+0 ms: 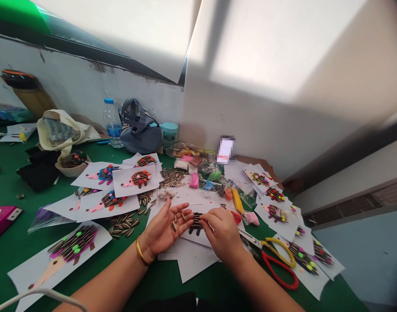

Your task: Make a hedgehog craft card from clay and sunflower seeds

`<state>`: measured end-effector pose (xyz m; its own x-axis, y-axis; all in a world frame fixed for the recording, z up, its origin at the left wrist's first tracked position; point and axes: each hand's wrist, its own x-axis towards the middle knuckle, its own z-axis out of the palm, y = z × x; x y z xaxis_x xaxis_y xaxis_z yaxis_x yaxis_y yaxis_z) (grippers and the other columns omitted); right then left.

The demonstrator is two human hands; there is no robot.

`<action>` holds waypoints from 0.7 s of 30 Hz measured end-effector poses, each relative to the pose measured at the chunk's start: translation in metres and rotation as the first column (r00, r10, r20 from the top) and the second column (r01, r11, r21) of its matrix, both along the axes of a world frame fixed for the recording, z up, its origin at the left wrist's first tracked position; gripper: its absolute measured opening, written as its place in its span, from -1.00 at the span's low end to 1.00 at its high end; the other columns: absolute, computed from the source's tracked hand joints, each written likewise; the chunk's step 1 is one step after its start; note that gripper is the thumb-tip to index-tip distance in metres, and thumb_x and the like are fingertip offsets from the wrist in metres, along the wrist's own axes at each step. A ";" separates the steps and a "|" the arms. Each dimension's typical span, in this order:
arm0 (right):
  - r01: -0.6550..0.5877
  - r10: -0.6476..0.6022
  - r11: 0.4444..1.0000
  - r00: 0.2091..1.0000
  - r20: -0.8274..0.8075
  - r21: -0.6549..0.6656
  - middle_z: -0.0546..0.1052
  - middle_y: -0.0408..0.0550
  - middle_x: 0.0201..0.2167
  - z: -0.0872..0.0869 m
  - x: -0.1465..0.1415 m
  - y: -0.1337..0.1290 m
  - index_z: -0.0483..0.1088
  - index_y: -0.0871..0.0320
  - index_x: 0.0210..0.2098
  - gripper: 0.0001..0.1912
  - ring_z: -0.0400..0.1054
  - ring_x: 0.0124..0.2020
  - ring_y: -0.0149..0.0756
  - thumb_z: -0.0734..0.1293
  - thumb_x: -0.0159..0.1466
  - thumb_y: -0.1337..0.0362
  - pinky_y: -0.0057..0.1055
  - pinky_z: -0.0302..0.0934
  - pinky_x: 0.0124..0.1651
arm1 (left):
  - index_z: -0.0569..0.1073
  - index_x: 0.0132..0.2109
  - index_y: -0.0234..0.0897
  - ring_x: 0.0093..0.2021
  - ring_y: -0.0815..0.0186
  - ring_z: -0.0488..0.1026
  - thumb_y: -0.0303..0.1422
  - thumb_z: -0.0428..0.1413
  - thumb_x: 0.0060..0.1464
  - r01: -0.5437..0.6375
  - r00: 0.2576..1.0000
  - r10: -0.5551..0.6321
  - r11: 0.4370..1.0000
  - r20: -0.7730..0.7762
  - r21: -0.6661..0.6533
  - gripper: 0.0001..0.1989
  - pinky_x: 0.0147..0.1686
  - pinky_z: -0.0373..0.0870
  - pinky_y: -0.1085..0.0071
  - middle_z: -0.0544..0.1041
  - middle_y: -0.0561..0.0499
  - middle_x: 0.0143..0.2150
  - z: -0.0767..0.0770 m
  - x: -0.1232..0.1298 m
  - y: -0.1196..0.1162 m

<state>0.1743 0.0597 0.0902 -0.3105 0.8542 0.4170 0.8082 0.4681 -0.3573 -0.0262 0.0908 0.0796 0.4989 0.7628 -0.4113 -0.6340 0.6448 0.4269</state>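
My left hand (166, 229) lies palm up on a white sheet, fingers apart, with a few striped sunflower seeds (178, 219) resting in the palm. A gold bangle sits on that wrist. My right hand (219, 230) is curled, fingertips pressing on a small seed-covered hedgehog figure (196, 222) on the white paper (193, 258). Whether its fingers pinch a seed is hidden.
Finished hedgehog cards (136, 180) lie left and right on the green table (10, 186). Loose seed piles (123, 225), clay pieces (194, 180) and red-yellow scissors (276, 260) surround the hands. Bags (138, 128), a water bottle (112, 121) and a cup stand by the wall.
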 end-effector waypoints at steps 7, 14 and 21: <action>-0.021 0.023 0.997 0.999 0.035 -0.070 0.50 -0.05 -0.30 0.005 -0.023 0.004 0.50 0.04 -0.16 -0.85 0.29 -0.21 -0.23 0.31 0.30 0.26 -0.31 0.04 -0.14 | 0.42 0.05 -0.42 -0.21 0.29 0.51 0.06 -0.14 0.24 0.073 0.992 -0.074 0.997 0.100 0.013 -0.38 -0.16 0.45 0.39 0.52 -0.20 -0.16 0.001 0.004 -0.006; -0.036 0.029 0.995 0.997 -0.079 -0.093 0.49 -0.06 -0.32 0.002 -0.018 0.007 0.49 0.07 -0.19 -0.83 0.31 -0.22 -0.25 0.26 0.30 0.35 -0.33 0.11 -0.14 | 0.43 0.05 -0.44 -0.17 0.23 0.52 0.04 -0.13 0.25 0.087 0.989 -0.090 0.996 0.121 0.025 -0.39 -0.14 0.46 0.33 0.53 -0.25 -0.11 0.004 0.005 -0.008; 0.079 -0.103 0.985 0.982 -0.158 -0.152 0.52 -0.03 -0.30 -0.016 0.019 0.009 0.43 0.12 -0.13 -0.81 0.38 -0.24 -0.24 0.22 0.31 0.31 -0.34 0.22 -0.16 | 0.48 -0.16 -0.39 -0.47 0.45 0.40 -0.16 -0.02 0.27 -0.236 0.956 0.237 0.971 -0.171 0.028 -0.64 -0.61 0.30 0.62 0.41 0.00 -0.40 -0.004 0.000 0.004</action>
